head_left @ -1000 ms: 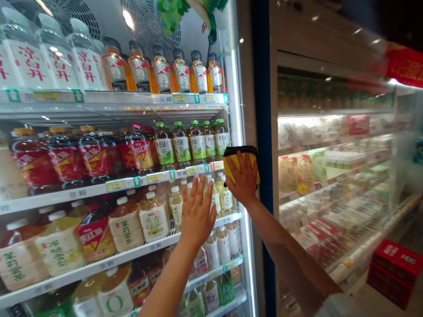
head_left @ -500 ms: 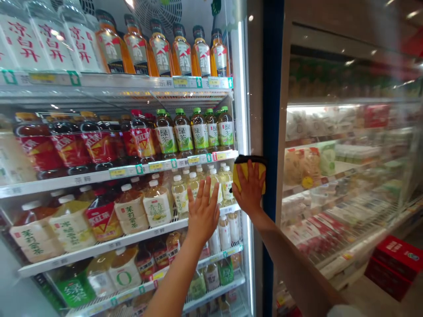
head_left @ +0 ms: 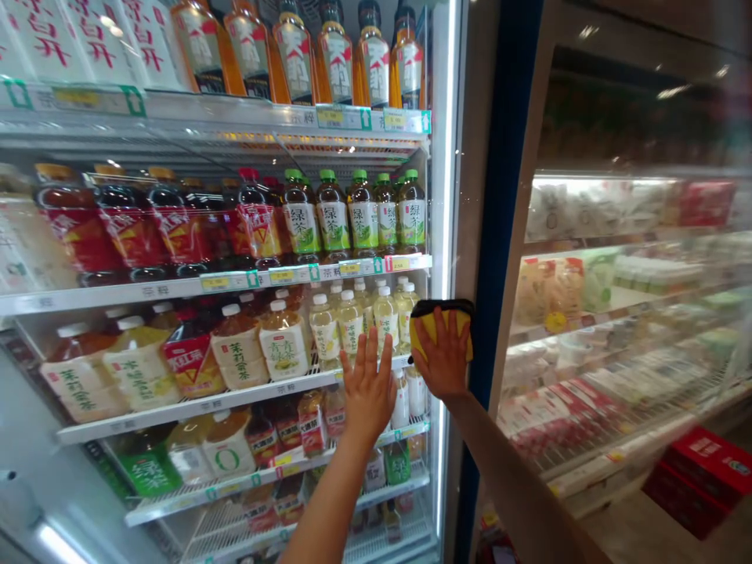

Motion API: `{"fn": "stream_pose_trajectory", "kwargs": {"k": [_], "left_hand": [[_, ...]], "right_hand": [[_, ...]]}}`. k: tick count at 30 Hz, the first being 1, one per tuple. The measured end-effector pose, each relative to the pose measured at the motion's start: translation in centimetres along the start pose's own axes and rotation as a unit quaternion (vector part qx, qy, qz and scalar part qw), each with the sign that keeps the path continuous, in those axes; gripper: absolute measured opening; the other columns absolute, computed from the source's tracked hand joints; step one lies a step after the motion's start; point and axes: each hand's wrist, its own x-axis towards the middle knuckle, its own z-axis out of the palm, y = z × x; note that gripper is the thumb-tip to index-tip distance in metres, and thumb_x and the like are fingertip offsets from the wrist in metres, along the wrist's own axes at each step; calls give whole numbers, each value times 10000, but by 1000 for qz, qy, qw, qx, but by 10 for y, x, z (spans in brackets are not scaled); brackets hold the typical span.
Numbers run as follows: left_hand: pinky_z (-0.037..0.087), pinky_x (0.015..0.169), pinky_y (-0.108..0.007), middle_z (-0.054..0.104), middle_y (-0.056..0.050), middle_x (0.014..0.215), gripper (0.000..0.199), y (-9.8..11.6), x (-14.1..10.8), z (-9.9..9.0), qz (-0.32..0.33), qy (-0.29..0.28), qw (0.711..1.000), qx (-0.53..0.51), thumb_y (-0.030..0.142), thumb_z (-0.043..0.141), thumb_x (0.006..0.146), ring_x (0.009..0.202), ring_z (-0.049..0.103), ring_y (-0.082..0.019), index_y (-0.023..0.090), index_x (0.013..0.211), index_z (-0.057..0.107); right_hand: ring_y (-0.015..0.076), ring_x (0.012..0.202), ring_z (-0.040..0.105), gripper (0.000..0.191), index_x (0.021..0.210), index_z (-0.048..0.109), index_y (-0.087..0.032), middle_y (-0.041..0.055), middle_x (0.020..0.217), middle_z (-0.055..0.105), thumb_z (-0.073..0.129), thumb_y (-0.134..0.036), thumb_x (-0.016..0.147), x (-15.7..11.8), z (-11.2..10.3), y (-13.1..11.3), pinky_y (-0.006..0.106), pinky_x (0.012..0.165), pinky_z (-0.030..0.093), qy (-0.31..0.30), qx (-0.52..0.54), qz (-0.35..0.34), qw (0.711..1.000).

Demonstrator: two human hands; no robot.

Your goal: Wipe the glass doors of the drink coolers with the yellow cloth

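My right hand [head_left: 443,356] lies flat with spread fingers on a yellow cloth with a black edge [head_left: 464,321], pressing it against the glass door near its right frame. To the left, my left hand [head_left: 368,388] is raised with its fingers apart and its palm toward the glass, holding nothing. Whether its palm touches the glass cannot be told. Behind the glass, white-capped bottles [head_left: 351,317] stand near my left hand, and green-capped tea bottles [head_left: 363,211] fill the shelf above.
A dark blue upright post [head_left: 499,196] runs along the cooler's right side. Further right is another lit cooler with packaged goods [head_left: 564,290]. Red boxes [head_left: 699,478] sit low at the right. Red-labelled bottles [head_left: 126,223] stand on the left shelves.
The view has tilted down, so the shelves appear higher. Against the shelves, my right hand and the cloth have moved down the glass. My left hand has also moved lower, still spread.
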Motion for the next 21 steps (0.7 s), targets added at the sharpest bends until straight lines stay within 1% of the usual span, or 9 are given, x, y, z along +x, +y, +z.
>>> {"fn": "stream_pose_trajectory", "kwargs": {"k": [2, 4, 7, 10, 13, 15, 17, 19, 21], "left_hand": [[36, 1283, -637, 163, -145, 1708, 942, -2, -4, -3, -8, -2, 1000, 1, 193, 618, 912, 1590, 106, -311, 248, 1658, 46], [25, 1286, -623, 162, -137, 1712, 930, -6, -7, -8, -13, 1, 1000, 2, 199, 620, 916, 1594, 80, -305, 251, 1659, 63], [33, 1288, -616, 133, -130, 1721, 933, -12, -4, -18, -25, 9, 1000, 9, 234, 639, 918, 1598, 38, -304, 248, 1660, 74], [66, 1285, -630, 117, -128, 1727, 953, -16, 3, -27, -43, 17, 999, 20, 252, 654, 915, 1599, 18, -311, 250, 1660, 61], [107, 1275, -654, 111, -134, 1730, 960, -19, 7, -35, -65, 26, 997, 26, 247, 654, 916, 1598, -4, -327, 249, 1660, 47], [128, 1268, -668, 106, -142, 1731, 961, -21, 7, -39, -71, 22, 997, 26, 246, 648, 921, 1598, -9, -341, 245, 1660, 35], [135, 1265, -674, 103, -146, 1732, 963, -23, 4, -42, -72, 10, 997, 23, 249, 643, 925, 1598, 0, -350, 250, 1660, 21], [133, 1265, -674, 99, -141, 1733, 969, -26, 2, -45, -76, -1, 997, 22, 255, 644, 926, 1599, 9, -353, 264, 1660, 11], [132, 1265, -674, 87, -138, 1735, 985, -30, 1, -47, -85, -3, 996, 24, 267, 656, 920, 1599, 10, -355, 274, 1659, 5]], "right_hand": [[397, 1577, 172, 615, 1561, 433, -354, 86, 1714, 256, 583, -325, 965, -20, 3, 5, 728, 1207, 200, -5, 3, -31, 999], [384, 1573, 197, 606, 1559, 434, -359, 78, 1705, 283, 569, -293, 972, -19, 3, 10, 718, 1210, 211, 4, 7, -30, 1000], [403, 1586, 126, 611, 1600, 361, -330, 99, 1724, 215, 508, -304, 1008, 20, -4, 0, 748, 1196, 191, 37, 15, 28, 999], [429, 1590, 49, 634, 1632, 280, -323, 114, 1730, 181, 458, -328, 1024, 49, -9, -27, 792, 1172, 155, 60, 33, 60, 996], [409, 1592, 88, 628, 1611, 329, -364, 76, 1722, 228, 501, -325, 1008, 31, -5, -41, 766, 1198, 145, 40, 47, 7, 998], [386, 1584, 164, 616, 1582, 390, -381, 56, 1708, 278, 551, -315, 991, 8, 0, -35, 727, 1221, 168, 35, 45, -25, 998], [375, 1574, 210, 604, 1572, 411, -373, 56, 1699, 304, 561, -298, 991, -4, 2, -24, 712, 1225, 193, 40, 39, -17, 998], [390, 1574, 197, 595, 1586, 394, -339, 81, 1704, 286, 527, -292, 1008, 5, 2, -22, 734, 1210, 205, 53, 38, 26, 998], [414, 1580, 150, 596, 1607, 355, -310, 106, 1716, 239, 484, -298, 1026, 26, -1, -32, 768, 1184, 209, 70, 41, 74, 994]]}}
